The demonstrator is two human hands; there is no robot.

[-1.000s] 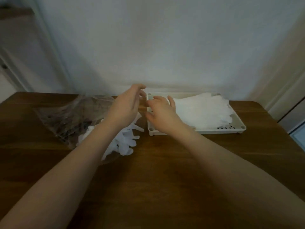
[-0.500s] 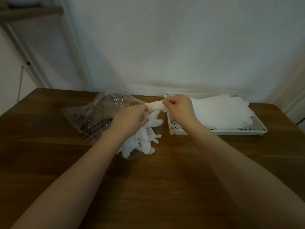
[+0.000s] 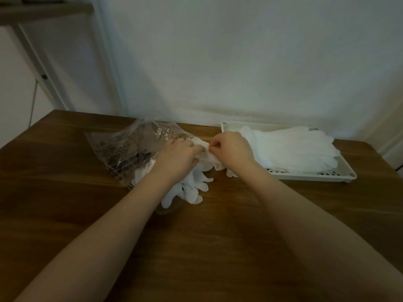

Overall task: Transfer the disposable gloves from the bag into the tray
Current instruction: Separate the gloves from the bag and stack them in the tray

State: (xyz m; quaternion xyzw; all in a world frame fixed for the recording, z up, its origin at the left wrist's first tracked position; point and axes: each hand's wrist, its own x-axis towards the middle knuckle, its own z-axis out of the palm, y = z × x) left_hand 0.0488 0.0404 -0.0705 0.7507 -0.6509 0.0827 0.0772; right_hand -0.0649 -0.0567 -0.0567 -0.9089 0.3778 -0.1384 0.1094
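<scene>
While both hands [image 3: 231, 150] pinch glove [image 3: 207, 152], bag [image 3: 130, 149] lies left, tray [image 3: 309, 176] right.

Brown wooden table [image 3: 218, 247] against a pale wall [image 3: 239, 62]; white shelf frame [image 3: 41, 68] at left.

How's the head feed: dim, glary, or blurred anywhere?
Head view: dim overall; glare streaks on the clear bag; gloves in the tray wash into one pale mass; both hands look soft at the glove; wide-angle bend at edges.
</scene>
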